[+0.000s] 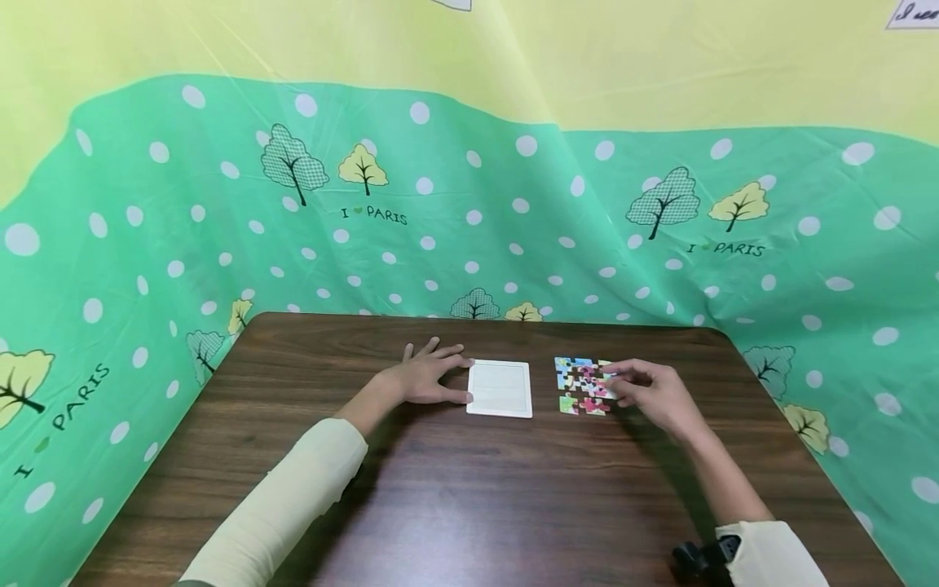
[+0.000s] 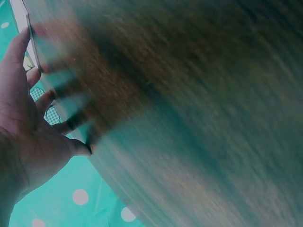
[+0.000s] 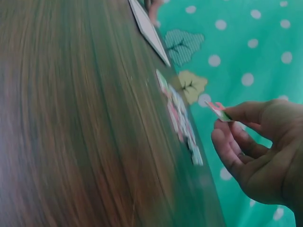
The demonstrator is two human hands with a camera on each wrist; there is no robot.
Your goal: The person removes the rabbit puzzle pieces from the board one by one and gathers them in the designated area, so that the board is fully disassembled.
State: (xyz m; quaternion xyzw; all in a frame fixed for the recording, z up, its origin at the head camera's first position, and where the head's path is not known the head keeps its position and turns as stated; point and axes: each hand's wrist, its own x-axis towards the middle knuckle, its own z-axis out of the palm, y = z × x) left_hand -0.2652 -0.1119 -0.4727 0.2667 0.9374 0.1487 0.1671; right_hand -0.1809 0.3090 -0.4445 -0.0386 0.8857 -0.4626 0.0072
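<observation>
A white square puzzle tray (image 1: 499,389) lies flat on the table, its inside bare. My left hand (image 1: 425,379) rests at its left side with fingers spread, thumb and index fingertips right at the edge. The left wrist view shows the same hand (image 2: 28,123) with its fingers fanned out. Right of the tray lies a cluster of colourful jigsaw pieces (image 1: 594,405), loosely arranged with gaps. Over the cluster's right side, my right hand (image 1: 656,395) pinches one small puzzle piece (image 3: 219,111) between thumb and fingertips, raised above the table in the right wrist view.
The dark wood-grain table (image 1: 469,497) has rounded far corners. Behind and beside it hangs a green and yellow cloth (image 1: 469,187) with white dots and printed trees. A black strap device (image 1: 704,558) sits at the right sleeve.
</observation>
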